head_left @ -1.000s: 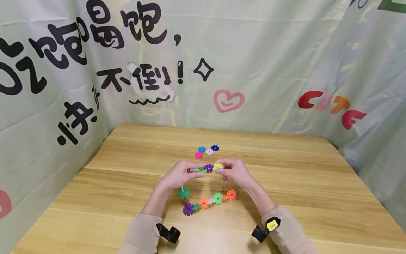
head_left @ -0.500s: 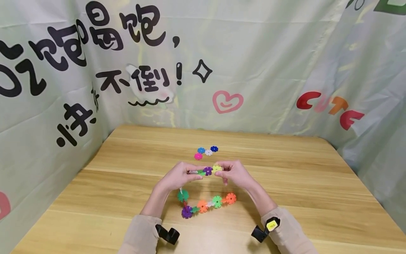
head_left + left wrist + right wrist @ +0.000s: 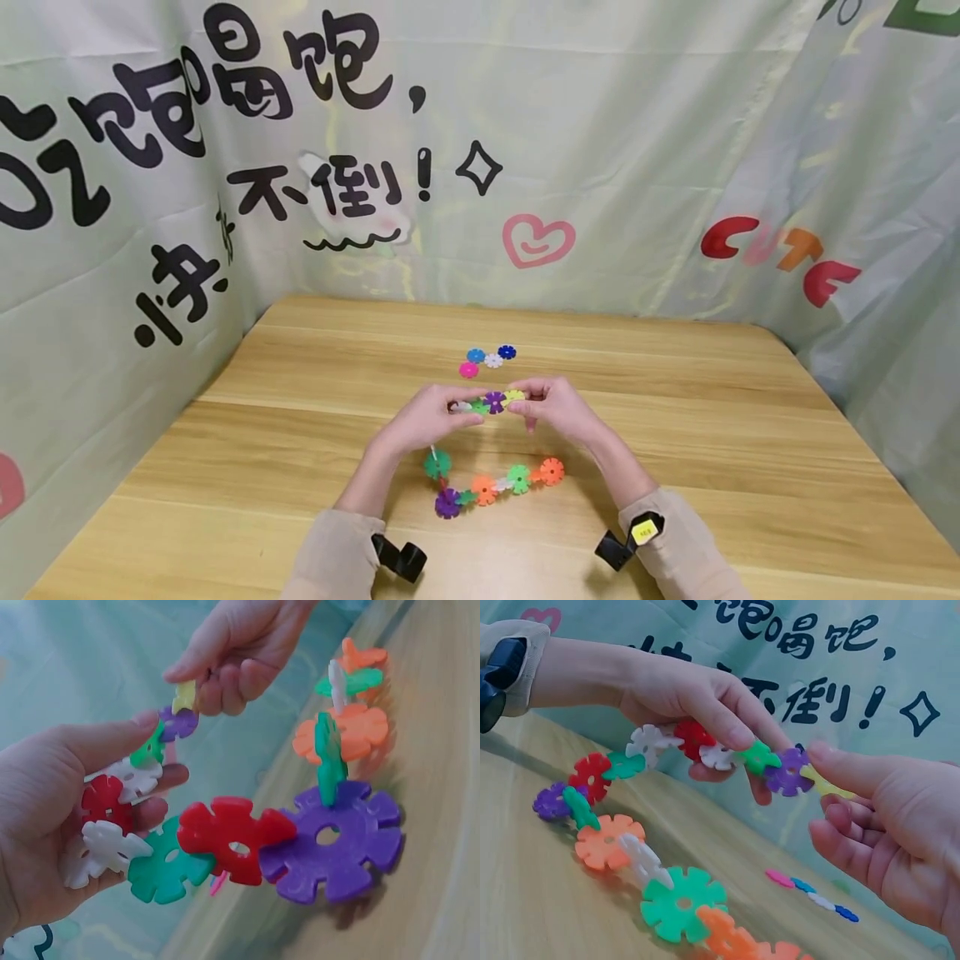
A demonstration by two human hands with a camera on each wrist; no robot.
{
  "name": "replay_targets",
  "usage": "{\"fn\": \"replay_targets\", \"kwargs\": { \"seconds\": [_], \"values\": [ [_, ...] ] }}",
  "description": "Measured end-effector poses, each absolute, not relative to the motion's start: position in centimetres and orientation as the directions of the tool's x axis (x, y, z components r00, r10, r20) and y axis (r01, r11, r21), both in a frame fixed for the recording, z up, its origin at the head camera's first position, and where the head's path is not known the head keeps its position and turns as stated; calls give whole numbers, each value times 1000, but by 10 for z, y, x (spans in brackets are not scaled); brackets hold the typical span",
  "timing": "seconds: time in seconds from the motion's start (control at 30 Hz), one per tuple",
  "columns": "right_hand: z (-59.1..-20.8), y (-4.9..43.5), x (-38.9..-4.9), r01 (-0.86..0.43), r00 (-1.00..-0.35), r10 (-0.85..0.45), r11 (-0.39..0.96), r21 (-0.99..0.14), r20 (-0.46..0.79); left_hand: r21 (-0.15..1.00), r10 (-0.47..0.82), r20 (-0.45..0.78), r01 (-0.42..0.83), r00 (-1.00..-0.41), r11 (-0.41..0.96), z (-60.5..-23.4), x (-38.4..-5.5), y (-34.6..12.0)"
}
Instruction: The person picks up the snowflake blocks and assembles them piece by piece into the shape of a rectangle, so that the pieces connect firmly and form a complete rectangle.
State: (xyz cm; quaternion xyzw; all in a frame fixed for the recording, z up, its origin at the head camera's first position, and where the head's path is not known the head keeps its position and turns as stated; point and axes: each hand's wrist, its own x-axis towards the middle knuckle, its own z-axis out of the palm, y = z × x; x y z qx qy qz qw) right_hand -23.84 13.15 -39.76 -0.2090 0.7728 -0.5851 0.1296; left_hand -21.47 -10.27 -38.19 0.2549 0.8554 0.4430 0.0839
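Observation:
A chain of interlocking flower-shaped plastic discs hangs between my hands above the table. My left hand (image 3: 423, 418) holds its upper stretch, with thumb and fingers around the green disc (image 3: 759, 757) and the white and red discs beside it. My right hand (image 3: 561, 408) pinches a yellow disc (image 3: 184, 696) at the chain's end, which meets a purple disc (image 3: 789, 772). From my left hand, the chain runs down through a teal disc (image 3: 171, 859), a red disc (image 3: 236, 838) and a large purple disc (image 3: 334, 841). Beyond these, it turns right to an orange end disc (image 3: 552, 472).
Past my hands, a pink disc (image 3: 468, 370), a light-blue disc (image 3: 476, 356), a white disc (image 3: 492, 361) and a dark-blue disc (image 3: 507, 352) lie on the wooden table (image 3: 712, 433). A printed curtain (image 3: 615, 167) borders the table's back and sides.
Both hands keep their hold on the same discs and stay almost in place. The hanging lower part of the chain has shifted slightly, most recently to the right.

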Motion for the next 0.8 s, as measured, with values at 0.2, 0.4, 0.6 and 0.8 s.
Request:
{"fn": "replay_targets", "kwargs": {
  "seconds": [0.2,0.4,0.6,0.8],
  "values": [
    [-389,124,-238,-116,-931,-365,223,-968,28,790,494,76,354,-866,500,-380,-214,-99],
    [-383,116,-238,-168,-948,-303,216,-962,97,809,512,98,368,-853,458,-385,-216,-95],
    [-384,108,-237,-218,-941,-308,247,-944,137,822,496,129,372,-859,432,-390,-217,-87],
    [-386,108,-235,-217,-932,-334,198,-956,143,833,458,125,343,-880,434,-391,-216,-85]
  ]
}}
